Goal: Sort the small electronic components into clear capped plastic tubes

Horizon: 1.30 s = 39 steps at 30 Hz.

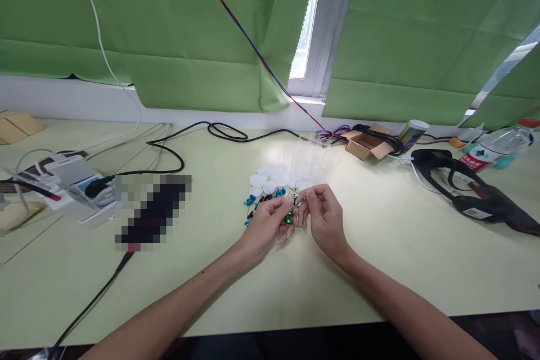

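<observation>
My left hand (265, 226) is closed in a pinch on a small shiny green piece (289, 217) with a metallic look, above the middle of the table. My right hand (325, 218) meets it from the right, thumb and fingertips pinched on a thin silvery part (301, 199). Whether that part is joined to the green piece cannot be made out. Just behind my left hand lies a loose pile of small blue metallic pieces (250, 200) mixed with black ones. Round whitish lids (256, 180) and clear plastic cylinders (311, 165) sit beyond the fingers.
A pixelated dark object (154, 214) with a cable lies left, near a white power strip (80, 191). Behind on the right are an open cardboard box (366, 143) and a canister (412, 135). Black goggles-like gear (472, 197) and a plastic bottle (491, 152) stand far right.
</observation>
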Available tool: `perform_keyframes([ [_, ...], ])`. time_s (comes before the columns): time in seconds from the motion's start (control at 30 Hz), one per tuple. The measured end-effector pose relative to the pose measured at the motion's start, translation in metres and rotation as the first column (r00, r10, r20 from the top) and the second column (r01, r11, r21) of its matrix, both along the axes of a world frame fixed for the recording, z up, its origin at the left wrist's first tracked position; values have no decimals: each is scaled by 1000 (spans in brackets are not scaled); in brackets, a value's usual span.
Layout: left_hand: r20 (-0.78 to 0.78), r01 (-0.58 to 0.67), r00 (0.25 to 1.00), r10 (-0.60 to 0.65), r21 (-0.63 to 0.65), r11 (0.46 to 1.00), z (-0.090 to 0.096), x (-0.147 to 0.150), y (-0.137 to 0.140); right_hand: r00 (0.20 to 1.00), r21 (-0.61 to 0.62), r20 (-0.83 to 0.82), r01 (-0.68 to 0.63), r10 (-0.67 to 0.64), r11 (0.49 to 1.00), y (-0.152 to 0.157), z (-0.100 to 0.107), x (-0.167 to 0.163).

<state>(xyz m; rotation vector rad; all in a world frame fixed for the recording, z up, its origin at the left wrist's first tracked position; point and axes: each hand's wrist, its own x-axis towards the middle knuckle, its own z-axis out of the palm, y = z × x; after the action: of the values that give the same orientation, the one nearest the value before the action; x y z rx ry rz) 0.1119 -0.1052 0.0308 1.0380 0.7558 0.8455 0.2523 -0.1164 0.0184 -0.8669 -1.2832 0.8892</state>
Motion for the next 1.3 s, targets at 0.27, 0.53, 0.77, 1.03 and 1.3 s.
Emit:
perform_keyframes([
  [0.27, -4, -14, 1000, 14, -5, 1000, 1, 1, -1, 1000, -34, -28, -6, 5, 999, 1, 0, -1],
  [0.53, -28, -39, 999, 39, -14, 999, 2, 1, 0, 1000, -12, -5, -25, 25, 1000, -2, 4, -1],
  [0.77, -36, -66, 997, 66, -10, 998, 3, 1, 0, 997, 61, 74, -2, -2, 998, -3, 0, 0],
  [1.03, -7, -77, 997, 77, -3, 997, -1, 1, 0, 969, 255, 228, 35, -95, 966, -3, -2, 2],
  [1.3, 3, -93, 996, 93, -19, 996, -4, 1, 0, 937, 376, 330, -20, -113, 926, -4, -1, 4],
])
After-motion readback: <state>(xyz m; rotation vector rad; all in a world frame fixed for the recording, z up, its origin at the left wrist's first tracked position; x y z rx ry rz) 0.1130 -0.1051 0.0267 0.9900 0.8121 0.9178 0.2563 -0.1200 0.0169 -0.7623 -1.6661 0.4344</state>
